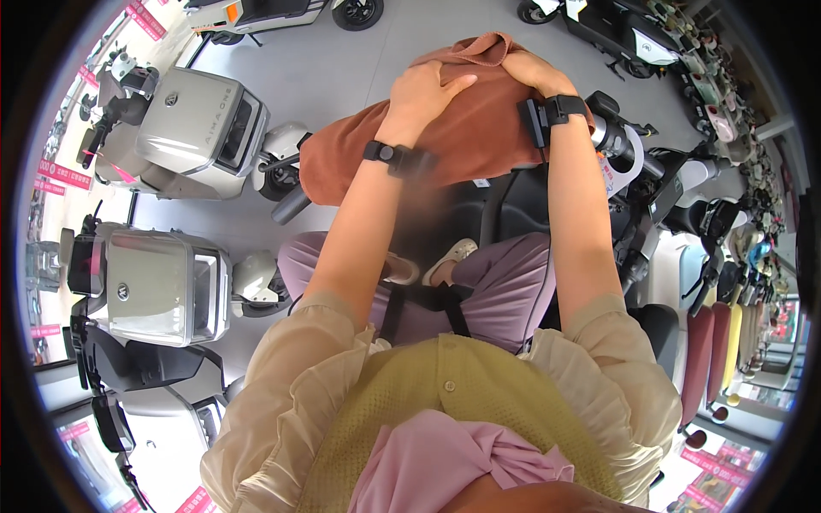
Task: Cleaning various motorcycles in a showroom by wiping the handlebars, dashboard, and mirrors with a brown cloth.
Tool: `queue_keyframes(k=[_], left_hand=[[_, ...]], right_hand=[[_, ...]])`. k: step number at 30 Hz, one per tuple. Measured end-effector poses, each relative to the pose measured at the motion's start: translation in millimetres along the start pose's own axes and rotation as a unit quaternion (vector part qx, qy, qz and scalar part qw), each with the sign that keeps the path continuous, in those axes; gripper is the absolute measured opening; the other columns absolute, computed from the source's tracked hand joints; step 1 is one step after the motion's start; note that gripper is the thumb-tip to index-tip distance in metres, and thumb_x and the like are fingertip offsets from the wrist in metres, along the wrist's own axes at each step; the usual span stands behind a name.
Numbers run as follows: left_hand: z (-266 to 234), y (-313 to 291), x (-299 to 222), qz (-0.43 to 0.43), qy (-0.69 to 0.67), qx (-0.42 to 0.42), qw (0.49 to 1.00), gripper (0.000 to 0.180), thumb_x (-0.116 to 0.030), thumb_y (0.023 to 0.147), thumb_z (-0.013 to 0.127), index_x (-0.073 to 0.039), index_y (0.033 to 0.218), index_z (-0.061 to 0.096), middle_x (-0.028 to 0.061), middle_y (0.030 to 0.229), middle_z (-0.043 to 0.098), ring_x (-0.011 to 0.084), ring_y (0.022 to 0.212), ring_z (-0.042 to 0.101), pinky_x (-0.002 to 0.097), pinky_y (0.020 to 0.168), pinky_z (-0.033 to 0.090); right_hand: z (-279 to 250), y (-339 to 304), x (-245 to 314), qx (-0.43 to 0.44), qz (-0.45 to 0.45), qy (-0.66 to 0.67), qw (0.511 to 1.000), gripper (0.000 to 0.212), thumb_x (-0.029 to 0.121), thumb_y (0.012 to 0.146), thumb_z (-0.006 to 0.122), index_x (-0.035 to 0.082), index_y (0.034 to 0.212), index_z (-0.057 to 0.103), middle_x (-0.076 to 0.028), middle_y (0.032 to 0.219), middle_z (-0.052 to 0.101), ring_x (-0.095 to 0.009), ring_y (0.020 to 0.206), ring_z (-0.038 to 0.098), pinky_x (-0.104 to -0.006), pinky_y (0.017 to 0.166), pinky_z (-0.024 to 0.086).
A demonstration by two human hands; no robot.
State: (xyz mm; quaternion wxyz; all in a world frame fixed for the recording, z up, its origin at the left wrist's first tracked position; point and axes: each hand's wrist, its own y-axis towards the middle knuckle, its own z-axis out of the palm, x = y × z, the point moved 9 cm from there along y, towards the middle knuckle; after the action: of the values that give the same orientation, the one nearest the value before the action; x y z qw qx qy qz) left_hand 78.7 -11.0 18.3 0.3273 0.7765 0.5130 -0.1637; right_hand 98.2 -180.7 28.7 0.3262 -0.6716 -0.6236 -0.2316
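Two forearms rise from the lower edge, each with a black wrist strap, and both hands rest on one rust-brown cloth (462,137) draped over the front of a dark scooter (513,205) the person appears to be sitting on, feet showing below on its footboard. Nearest of the pair, the left hand (425,92) lies flat on top of the cloth, its fingers (445,84) loosely spread and pressed down on the fabric, the thumb turned toward the far edge; it grips nothing, only pins. Farther off, the right hand (537,70) is closed over a bunched fold near the cloth's top edge, fingers curled under so that how tightly they pinch cannot be told. The lower left part of the cloth hangs free past the scooter's side, so it could slide off toward the grey floor (342,60) if the flat hand lifts while the other holds only a small fold. The handlebar grip and lever (611,128) just beside the right wrist could also snag the fabric or the strap. Beyond, to the left, parked silver scooters (184,128) stand well apart.
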Motion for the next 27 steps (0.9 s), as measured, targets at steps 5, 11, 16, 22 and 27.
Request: queue_keyframes(k=[5,11,16,22,27], left_hand=[[-3.6,-6.5,-0.8,0.022,0.015,-0.065,0.998,0.057,-0.053,0.081,0.062,0.004,0.086,0.063,0.0234,0.081,0.066,0.0388,0.080,0.063,0.0442,0.071,0.050],[-5.7,-11.2,-4.4,0.031,0.028,-0.100,0.994,0.051,-0.049,0.082,0.064,0.003,0.080,0.062,0.0231,0.077,0.065,0.0390,0.076,0.063,0.0446,0.067,0.050],[-6.2,-11.2,-7.8,0.037,0.038,-0.112,0.992,0.049,-0.045,0.083,0.064,0.003,0.090,0.064,0.0220,0.083,0.066,0.0388,0.080,0.063,0.0444,0.070,0.051],[-4.0,-12.2,-2.2,0.046,0.059,-0.136,0.988,0.042,-0.037,0.086,0.062,0.003,0.098,0.062,0.0218,0.088,0.066,0.0382,0.082,0.064,0.0452,0.071,0.051],[-1.9,-12.1,-1.5,0.039,0.058,-0.120,0.990,0.040,-0.036,0.086,0.062,0.003,0.095,0.062,0.0224,0.089,0.066,0.0386,0.083,0.063,0.0454,0.072,0.051]], right_hand=[[-12.0,5.5,-13.3,-0.148,-0.079,-0.077,0.983,0.052,0.042,0.091,0.038,0.007,0.123,0.058,-0.020,0.127,0.056,-0.033,0.120,0.051,-0.0393,0.102,0.037],[-17.1,-36.9,-2.7,-0.303,-0.083,-0.099,0.944,0.050,0.042,0.093,0.037,0.002,0.110,0.062,-0.028,0.102,0.063,-0.043,0.099,0.059,-0.0469,0.091,0.044],[-10.0,-57.1,-1.4,-0.386,-0.171,-0.079,0.903,0.033,0.028,0.094,0.044,0.000,0.095,0.062,-0.025,0.093,0.064,-0.040,0.085,0.062,-0.0450,0.074,0.050],[21.8,-81.6,1.0,-0.386,-0.232,-0.036,0.892,0.049,0.020,0.093,0.045,-0.001,0.136,0.036,-0.024,0.133,0.046,-0.037,0.124,0.043,-0.0415,0.104,0.034],[28.3,-95.9,2.4,-0.413,-0.198,-0.096,0.884,0.056,0.019,0.091,0.047,-0.002,0.140,0.028,-0.026,0.138,0.040,-0.040,0.128,0.038,-0.0412,0.107,0.032]])
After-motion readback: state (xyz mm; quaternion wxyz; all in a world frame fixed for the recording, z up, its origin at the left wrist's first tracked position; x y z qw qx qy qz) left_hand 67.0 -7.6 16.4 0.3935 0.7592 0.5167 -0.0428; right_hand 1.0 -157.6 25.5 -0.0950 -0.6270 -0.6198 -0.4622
